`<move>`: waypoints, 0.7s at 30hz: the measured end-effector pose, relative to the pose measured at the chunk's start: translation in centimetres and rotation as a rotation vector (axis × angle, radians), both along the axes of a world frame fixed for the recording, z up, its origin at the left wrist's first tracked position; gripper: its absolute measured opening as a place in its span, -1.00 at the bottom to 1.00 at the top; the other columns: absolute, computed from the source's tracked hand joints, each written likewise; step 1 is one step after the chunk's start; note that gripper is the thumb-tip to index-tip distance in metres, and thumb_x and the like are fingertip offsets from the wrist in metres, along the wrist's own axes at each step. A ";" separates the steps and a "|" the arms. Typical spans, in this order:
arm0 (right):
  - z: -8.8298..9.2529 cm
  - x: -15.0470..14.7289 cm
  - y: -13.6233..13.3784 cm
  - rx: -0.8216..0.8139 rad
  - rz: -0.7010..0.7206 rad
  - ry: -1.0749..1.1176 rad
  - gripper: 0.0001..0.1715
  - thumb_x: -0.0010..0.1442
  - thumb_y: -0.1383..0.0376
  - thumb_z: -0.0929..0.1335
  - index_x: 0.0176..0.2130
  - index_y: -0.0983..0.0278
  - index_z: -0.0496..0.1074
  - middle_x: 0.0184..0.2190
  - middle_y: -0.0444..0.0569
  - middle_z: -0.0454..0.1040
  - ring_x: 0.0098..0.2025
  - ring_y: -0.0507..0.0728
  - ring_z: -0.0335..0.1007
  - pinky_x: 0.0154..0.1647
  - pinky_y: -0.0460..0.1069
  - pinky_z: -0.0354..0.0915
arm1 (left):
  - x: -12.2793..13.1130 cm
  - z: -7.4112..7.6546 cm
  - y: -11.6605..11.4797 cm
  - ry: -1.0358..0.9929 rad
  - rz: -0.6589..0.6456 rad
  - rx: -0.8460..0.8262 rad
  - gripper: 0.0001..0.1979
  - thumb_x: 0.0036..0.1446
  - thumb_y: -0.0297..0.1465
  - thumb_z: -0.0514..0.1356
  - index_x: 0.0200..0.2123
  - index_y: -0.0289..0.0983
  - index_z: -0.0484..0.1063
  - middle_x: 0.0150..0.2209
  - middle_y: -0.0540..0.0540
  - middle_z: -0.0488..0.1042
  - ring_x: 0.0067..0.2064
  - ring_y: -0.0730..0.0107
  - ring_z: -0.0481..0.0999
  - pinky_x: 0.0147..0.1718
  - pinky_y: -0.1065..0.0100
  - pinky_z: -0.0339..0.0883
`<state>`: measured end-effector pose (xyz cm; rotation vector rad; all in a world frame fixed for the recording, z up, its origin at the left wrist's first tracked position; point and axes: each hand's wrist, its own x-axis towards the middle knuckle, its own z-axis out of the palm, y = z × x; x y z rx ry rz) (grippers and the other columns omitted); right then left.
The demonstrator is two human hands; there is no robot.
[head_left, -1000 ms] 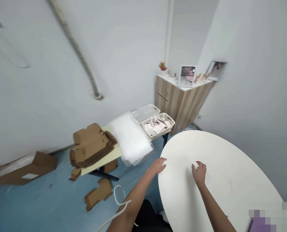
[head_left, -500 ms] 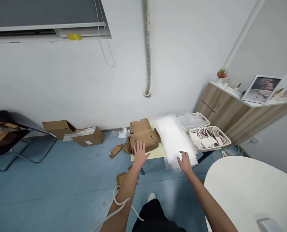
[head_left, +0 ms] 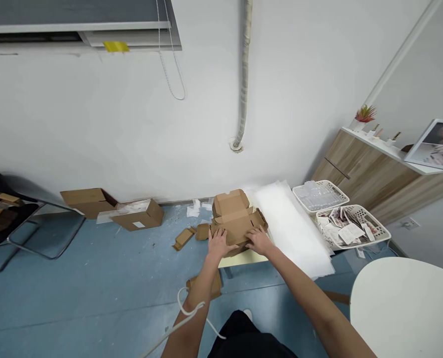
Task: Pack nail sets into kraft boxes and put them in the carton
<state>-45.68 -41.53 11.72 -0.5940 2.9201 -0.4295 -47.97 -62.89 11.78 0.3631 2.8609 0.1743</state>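
Now both hands are on the cartons (head_left: 234, 227)! Just a moment ago the right hand (head_left: 259, 240) hangs over the sheets (head_left: 290, 223); here it is, across on the top carton's near right side, fingers bent a little. Whether it pinches the card or only rests on it, I cannot tell. The left hand (head_left: 219, 243) lies at the near left corner, fingers spread over the card, thumb out towards its partner. So the work, I judge, has settled on the cartons, with one hand for each side.

Moving outward: the cartons sit on the small table (head_left: 240, 258), flaps open towards the wall (head_left: 132, 134), and the table's near edge runs just this side of them. Tight on the right! The sheets lie just beside the cartons, their near corner hanging past that edge, so a wide lift that way could well drag them. Beyond the sheets come the back basket (head_left: 345, 200), with clear plastic in it, and the front basket (head_left: 384, 236), full of printed cards; farther right and nearer, the round table (head_left: 404, 303).

More room on the left: floor (head_left: 105, 278) stretches away from the cartons, with a loose carton (head_left: 184, 238) near them and a box (head_left: 143, 216) farther off. And watch the white cord (head_left: 176, 325), looping by the left forearm on the near side of the cartons; that looks like the likeliest snag.
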 end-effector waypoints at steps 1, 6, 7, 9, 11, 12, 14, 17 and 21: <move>0.1 -0.8 -0.2 0.010 -0.008 -0.043 -0.66 0.12 0.18 0.41 -0.09 0.22 0.49 0.00 0.09 0.49 0.09 0.30 0.33 0.27 0.33 -0.07 | -0.2 0.1 -0.3 -0.020 0.002 0.014 -0.11 0.02 0.22 0.03 0.25 -0.27 0.22 0.31 -0.34 0.17 0.34 -0.04 0.11 0.31 -0.14 -0.45; 0.4 -4.3 -0.2 -0.023 -0.056 -0.233 -0.78 -0.02 0.16 0.49 -0.31 0.17 0.58 -0.20 0.00 0.58 -0.11 0.25 0.46 0.07 0.12 0.21 | -1.4 0.5 -0.9 -0.085 0.005 0.028 -0.17 0.02 0.19 0.09 0.22 -0.21 0.24 0.30 -0.33 0.19 0.31 -0.03 0.19 0.30 -0.11 -0.28; 0.4 -4.9 -0.1 -0.032 -0.060 -0.259 -0.76 -0.07 0.18 0.51 -0.31 0.15 0.58 -0.21 -0.02 0.58 -0.13 0.24 0.47 0.00 0.07 0.25 | -1.6 0.6 -0.9 -0.099 0.002 0.016 -0.17 0.01 0.19 0.11 0.22 -0.20 0.25 0.30 -0.33 0.19 0.31 -0.03 0.20 0.30 -0.10 -0.26; 0.4 -5.6 0.1 -0.041 -0.052 -0.291 -0.64 -0.17 0.21 0.54 -0.27 0.15 0.59 -0.19 -0.04 0.57 -0.13 0.23 0.47 -0.11 0.01 0.29 | -1.8 0.8 -0.8 -0.120 -0.012 -0.012 -0.16 -0.03 0.18 0.17 0.21 -0.18 0.26 0.30 -0.33 0.19 0.30 -0.06 0.21 0.29 -0.11 -0.23; 0.3 -6.1 0.3 -0.045 -0.033 -0.298 -0.54 -0.26 0.20 0.57 -0.25 0.16 0.60 -0.17 -0.04 0.54 -0.13 0.23 0.46 -0.16 -0.02 0.30 | -1.9 1.1 -0.8 -0.110 -0.026 -0.024 -0.20 -0.05 0.16 0.20 0.18 -0.15 0.30 0.29 -0.31 0.23 0.27 -0.08 0.24 0.27 -0.13 -0.18; 0.3 -6.2 0.5 -0.044 -0.023 -0.298 -0.52 -0.28 0.20 0.58 -0.26 0.16 0.60 -0.17 -0.04 0.53 -0.13 0.23 0.46 -0.17 -0.03 0.30 | -2.0 1.3 -0.8 -0.094 -0.033 -0.016 -0.25 -0.02 0.14 0.20 0.16 -0.14 0.33 0.26 -0.29 0.27 0.25 -0.08 0.28 0.26 -0.14 -0.14; 0.4 -6.3 0.6 -0.040 -0.001 -0.300 -0.58 -0.25 0.18 0.57 -0.29 0.17 0.60 -0.18 -0.05 0.52 -0.15 0.21 0.46 -0.20 -0.04 0.30 | -2.0 1.8 -0.8 -0.072 -0.044 0.023 -0.42 0.08 0.06 0.17 0.07 -0.13 0.42 0.18 -0.24 0.39 0.17 -0.06 0.38 0.23 -0.16 -0.08; 0.5 -6.3 0.6 -0.002 0.021 -0.259 -0.65 -0.14 0.19 0.54 -0.27 0.18 0.59 -0.18 -0.04 0.54 -0.17 0.21 0.47 -0.23 -0.03 0.31 | -1.7 2.6 -0.5 -0.040 -0.096 0.075 -0.71 0.21 -0.15 0.12 -0.17 -0.15 0.55 -0.06 -0.15 0.57 0.15 -0.03 0.39 0.25 -0.25 -0.21; 0.6 -5.4 0.0 0.146 0.008 -0.071 -0.80 0.03 0.45 0.42 -0.28 0.28 0.57 -0.18 0.11 0.56 -0.16 0.24 0.48 -0.16 0.04 0.30 | -0.6 2.7 0.6 0.127 -0.249 0.101 -0.75 0.16 -0.47 0.07 -0.40 -0.17 0.55 -0.27 -0.12 0.60 0.27 0.00 0.25 0.28 -0.28 -0.56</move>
